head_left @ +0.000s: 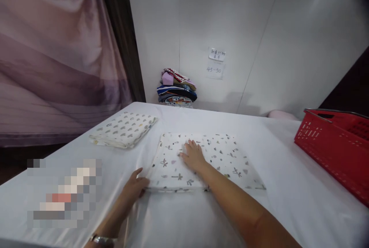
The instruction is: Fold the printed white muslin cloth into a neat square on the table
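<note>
A white cloth (215, 156) printed with small grey plants and shapes lies folded in a flat rectangle on the white-covered table. My right hand (194, 157) rests flat on its upper face, left of the middle, fingers spread. At the cloth's front left corner is my left hand (137, 183), its digits apart and the tips touching or just beside the folded edge. Some of its fingertips are hidden. Another folded white cloth (123, 129), with a grey leaf-like print, lies to the left, farther back, touched by neither hand.
A red plastic basket (331, 148) with a metal handle stands at the right. Behind the table's far edge rises a stack of folded fabrics (177, 90). Paper notes (215, 69) hang on the wall. A pinkish curtain (57, 56) hangs at the left. One table patch is blurred out.
</note>
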Tool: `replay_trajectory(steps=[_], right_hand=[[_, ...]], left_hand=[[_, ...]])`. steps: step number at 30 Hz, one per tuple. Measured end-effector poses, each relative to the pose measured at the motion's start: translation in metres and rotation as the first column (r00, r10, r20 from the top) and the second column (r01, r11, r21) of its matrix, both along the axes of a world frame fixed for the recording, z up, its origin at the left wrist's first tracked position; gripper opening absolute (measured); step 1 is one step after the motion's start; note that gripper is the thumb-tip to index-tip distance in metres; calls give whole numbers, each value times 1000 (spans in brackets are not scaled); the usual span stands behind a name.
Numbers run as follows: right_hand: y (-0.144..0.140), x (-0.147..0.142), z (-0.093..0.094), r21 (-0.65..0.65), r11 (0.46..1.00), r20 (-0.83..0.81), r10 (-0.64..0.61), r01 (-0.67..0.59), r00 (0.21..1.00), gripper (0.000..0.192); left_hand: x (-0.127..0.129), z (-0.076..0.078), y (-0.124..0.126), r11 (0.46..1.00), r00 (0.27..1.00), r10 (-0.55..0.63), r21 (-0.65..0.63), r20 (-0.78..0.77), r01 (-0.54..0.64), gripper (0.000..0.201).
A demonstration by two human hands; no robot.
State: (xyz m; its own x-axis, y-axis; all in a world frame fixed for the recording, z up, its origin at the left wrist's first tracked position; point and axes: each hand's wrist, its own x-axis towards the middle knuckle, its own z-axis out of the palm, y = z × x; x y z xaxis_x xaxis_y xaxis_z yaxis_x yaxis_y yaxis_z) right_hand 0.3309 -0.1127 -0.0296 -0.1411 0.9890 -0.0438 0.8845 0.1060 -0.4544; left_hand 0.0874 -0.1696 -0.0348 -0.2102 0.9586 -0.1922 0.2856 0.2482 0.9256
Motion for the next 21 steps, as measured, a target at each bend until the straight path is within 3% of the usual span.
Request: replay_trajectory(steps=[2, 4, 7, 10, 12, 14, 16, 18, 19, 21], right_hand=[[-9, 5, 2, 49, 999, -195, -8, 18, 981, 61], [-21, 14, 2, 8, 998, -481, -46, 57, 876, 59], [-37, 34, 4, -127, 983, -844, -176, 131, 507, 56], [-49, 64, 17, -219, 964, -970, -232, 150, 69, 51], [-59, 90, 26, -258, 954, -961, -238, 151, -137, 46], [-73, 118, 29, -283, 947, -940, -242, 151, -239, 41], [-89, 145, 24, -334, 930, -917, -283, 153, -281, 40], [-104, 166, 13, -411, 894, -887, -349, 176, -301, 42], [-109, 173, 7, -446, 873, -874, -377, 198, -307, 41], [-116, 181, -2, -481, 843, -862, -404, 241, -307, 40]], left_hand=[[5, 13, 3, 997, 989, 15, -82, 145, -3, 67], [19, 31, 8, 999, 980, 38, -31, 197, -32, 72], [64, 68, 16, 976, 998, -13, 217, 64, -2, 73], [138, 99, 18, 896, 943, -127, 372, -309, 243, 65], [194, 105, 13, 804, 846, -199, 411, -495, 430, 63], [246, 96, 1, 651, 695, -261, 409, -670, 640, 62], [289, 74, -13, 484, 506, -319, 321, -801, 814, 62], [317, 48, -26, 349, 360, -349, 236, -865, 907, 66], [325, 35, -32, 313, 321, -359, 212, -876, 926, 69], [333, 16, -39, 301, 310, -372, 202, -875, 932, 74]])
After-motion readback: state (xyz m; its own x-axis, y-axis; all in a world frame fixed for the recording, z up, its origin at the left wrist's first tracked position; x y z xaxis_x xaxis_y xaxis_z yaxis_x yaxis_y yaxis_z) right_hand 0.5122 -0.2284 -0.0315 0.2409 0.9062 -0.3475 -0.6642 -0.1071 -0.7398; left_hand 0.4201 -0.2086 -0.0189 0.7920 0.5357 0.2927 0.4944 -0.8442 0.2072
